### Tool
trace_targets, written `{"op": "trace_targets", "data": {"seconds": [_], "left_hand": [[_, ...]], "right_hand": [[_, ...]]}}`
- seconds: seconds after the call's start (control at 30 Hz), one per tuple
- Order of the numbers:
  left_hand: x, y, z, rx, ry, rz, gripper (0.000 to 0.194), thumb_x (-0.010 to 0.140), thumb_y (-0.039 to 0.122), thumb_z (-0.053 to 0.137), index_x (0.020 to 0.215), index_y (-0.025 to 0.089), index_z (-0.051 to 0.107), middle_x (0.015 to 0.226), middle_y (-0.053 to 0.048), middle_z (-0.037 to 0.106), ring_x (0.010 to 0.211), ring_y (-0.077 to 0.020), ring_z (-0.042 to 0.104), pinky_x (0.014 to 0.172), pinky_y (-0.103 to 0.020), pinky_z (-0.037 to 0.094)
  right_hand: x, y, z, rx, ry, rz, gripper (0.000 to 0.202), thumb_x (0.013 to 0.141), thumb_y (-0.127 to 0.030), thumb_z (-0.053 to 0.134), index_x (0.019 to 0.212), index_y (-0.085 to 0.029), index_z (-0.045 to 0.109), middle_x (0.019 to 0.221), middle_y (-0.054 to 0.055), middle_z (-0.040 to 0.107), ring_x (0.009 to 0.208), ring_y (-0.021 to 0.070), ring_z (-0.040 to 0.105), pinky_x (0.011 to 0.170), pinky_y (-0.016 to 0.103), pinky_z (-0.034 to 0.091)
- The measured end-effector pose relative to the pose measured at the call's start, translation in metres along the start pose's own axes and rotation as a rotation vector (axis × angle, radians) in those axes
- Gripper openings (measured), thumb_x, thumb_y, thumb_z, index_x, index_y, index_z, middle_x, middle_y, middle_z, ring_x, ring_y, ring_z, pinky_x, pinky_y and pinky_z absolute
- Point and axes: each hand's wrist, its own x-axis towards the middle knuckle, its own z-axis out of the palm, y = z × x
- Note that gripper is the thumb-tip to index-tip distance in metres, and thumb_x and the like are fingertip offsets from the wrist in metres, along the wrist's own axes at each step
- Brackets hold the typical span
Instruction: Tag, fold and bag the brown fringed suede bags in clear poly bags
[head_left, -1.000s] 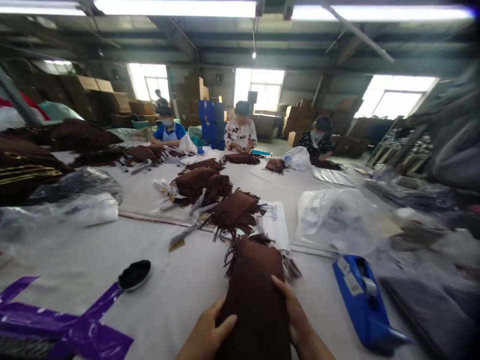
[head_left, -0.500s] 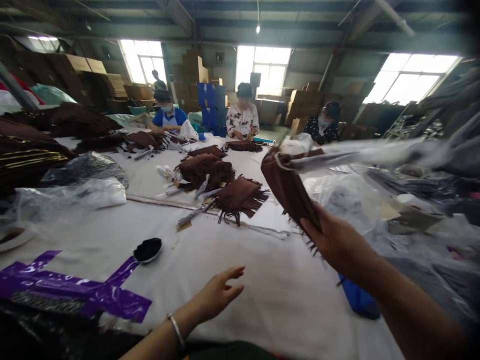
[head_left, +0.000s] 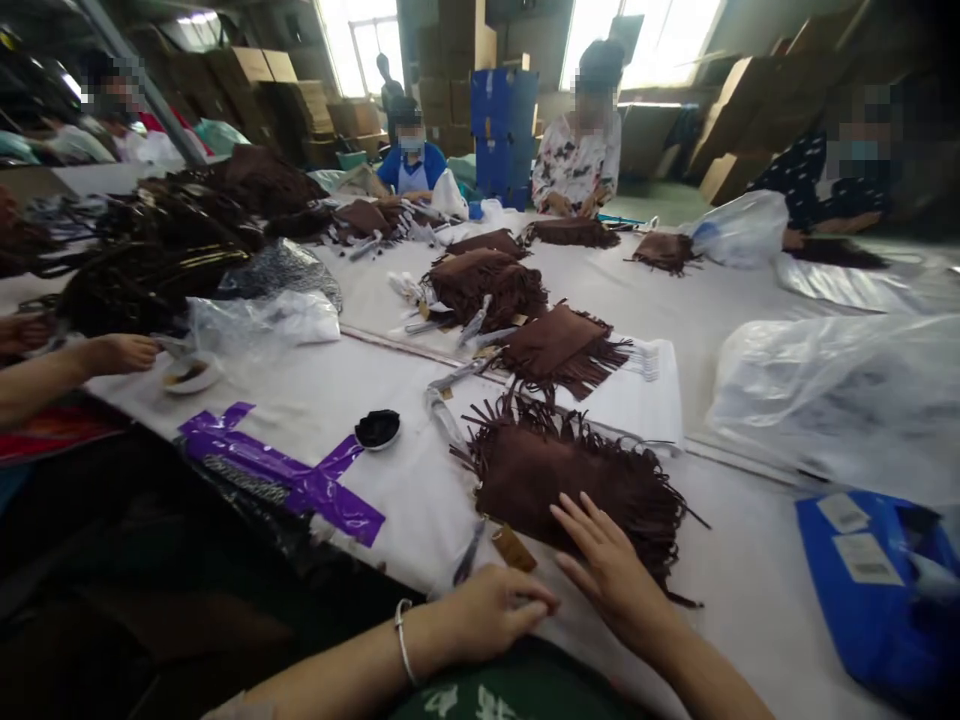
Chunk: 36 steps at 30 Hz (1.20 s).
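Right hand [head_left: 611, 575] lies with fingers slightly spread on the near side of a brown fringed piece [head_left: 525, 485], which lies flat on the white tabletop [head_left: 742, 570]. Left hand [head_left: 499, 612] curls loosely near a brownish tag [head_left: 514, 549]; whether it pinches anything, I cannot tell. Right stands a blue dispenser [head_left: 840, 600].

Right hand [head_left: 616, 568] spread across the fringed brown piece [head_left: 532, 485], left hand [head_left: 499, 612] loosely curled just beside a tan tag [head_left: 514, 549]! Purple tape [head_left: 289, 478] and a dark-filled dish [head_left: 378, 428] lie left, three co-workers [head_left: 576, 155] across the white table [head_left: 427, 500].
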Motion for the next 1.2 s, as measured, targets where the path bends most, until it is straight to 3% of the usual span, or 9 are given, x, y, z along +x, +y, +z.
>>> {"op": "trace_targets", "data": {"seconds": [0.13,0.23,0.4,0.5,0.6,0.77,0.97,1.07,1.2], "left_hand": [[-0.010,-0.012,-0.025,0.077,0.431,-0.049,0.028,0.090,0.031,0.045,0.107,0.020,0.065,0.101,-0.004,0.067,0.098,-0.0183,0.059,0.092,-0.028,0.044],[-0.013,-0.031,-0.041,0.287,0.622,-0.083,0.025,0.086,0.029,0.050,0.103,0.019,0.065,0.104,-0.008,0.064,0.100,-0.0229,0.056,0.094,-0.034,0.041],[-0.016,-0.047,-0.040,0.228,0.483,-0.249,0.023,0.085,0.033,0.049,0.094,0.018,0.065,0.087,-0.006,0.066,0.080,-0.0204,0.060,0.075,-0.029,0.045],[-0.011,-0.048,-0.032,0.066,0.409,-0.318,0.028,0.085,0.037,0.046,0.094,0.016,0.062,0.065,-0.002,0.064,0.062,-0.0175,0.060,0.061,-0.026,0.044],[-0.001,-0.051,-0.028,0.008,0.388,-0.358,0.032,0.083,0.044,0.048,0.088,0.014,0.061,0.047,0.003,0.055,0.046,-0.0143,0.052,0.051,-0.023,0.039],[0.008,-0.058,-0.025,-0.187,0.326,-0.442,0.039,0.077,0.052,0.050,0.072,0.014,0.056,0.038,0.004,0.048,0.034,-0.0091,0.036,0.039,-0.020,0.025],[0.003,-0.063,-0.016,-0.307,0.368,-0.420,0.036,0.079,0.046,0.046,0.085,0.013,0.058,0.043,0.004,0.050,0.033,-0.0069,0.031,0.038,-0.018,0.019],[0.001,-0.062,-0.014,-0.305,0.367,-0.403,0.039,0.081,0.042,0.046,0.099,0.011,0.060,0.044,0.004,0.050,0.034,-0.0082,0.033,0.038,-0.019,0.022],[0.001,-0.055,-0.009,0.037,0.303,-0.322,0.033,0.084,0.032,0.044,0.104,0.015,0.063,0.048,0.002,0.054,0.042,-0.0120,0.046,0.047,-0.021,0.035]], "right_hand": [[0.006,0.008,-0.043,0.107,0.290,0.090,0.053,0.093,-0.038,0.038,0.143,-0.026,0.024,0.148,0.002,0.030,0.139,0.0221,0.018,0.112,0.043,0.026],[0.010,0.019,-0.026,0.034,0.373,0.103,0.051,0.094,-0.036,0.038,0.142,-0.027,0.026,0.146,0.003,0.035,0.138,0.0241,0.021,0.112,0.049,0.019],[0.003,0.008,0.020,0.000,0.299,0.058,0.048,0.092,-0.036,0.042,0.138,-0.024,0.035,0.141,0.006,0.042,0.136,0.0274,0.023,0.109,0.051,0.022],[0.001,-0.024,0.023,0.052,0.235,-0.090,0.039,0.089,-0.037,0.051,0.125,-0.024,0.049,0.122,0.007,0.057,0.123,0.0256,0.042,0.103,0.042,0.033],[0.005,-0.050,0.029,0.027,0.130,-0.104,0.039,0.080,-0.039,0.063,0.115,-0.022,0.056,0.105,0.008,0.061,0.102,0.0267,0.052,0.086,0.039,0.043],[0.011,-0.051,0.045,-0.020,0.071,-0.088,0.034,0.081,-0.020,0.060,0.115,-0.018,0.056,0.098,0.008,0.059,0.090,0.0243,0.053,0.079,0.037,0.045],[0.007,-0.045,0.041,0.345,0.072,0.036,0.015,0.089,-0.018,0.046,0.084,-0.023,0.060,0.090,0.004,0.060,0.088,0.0197,0.053,0.080,0.032,0.044],[0.009,-0.053,0.038,0.388,0.074,0.111,0.012,0.087,-0.029,0.052,0.093,-0.022,0.059,0.092,0.005,0.060,0.089,0.0218,0.053,0.080,0.034,0.044],[0.017,-0.058,0.035,0.316,0.034,0.159,0.015,0.080,-0.021,0.057,0.094,-0.020,0.058,0.092,0.007,0.060,0.091,0.0250,0.055,0.082,0.037,0.043]]}}
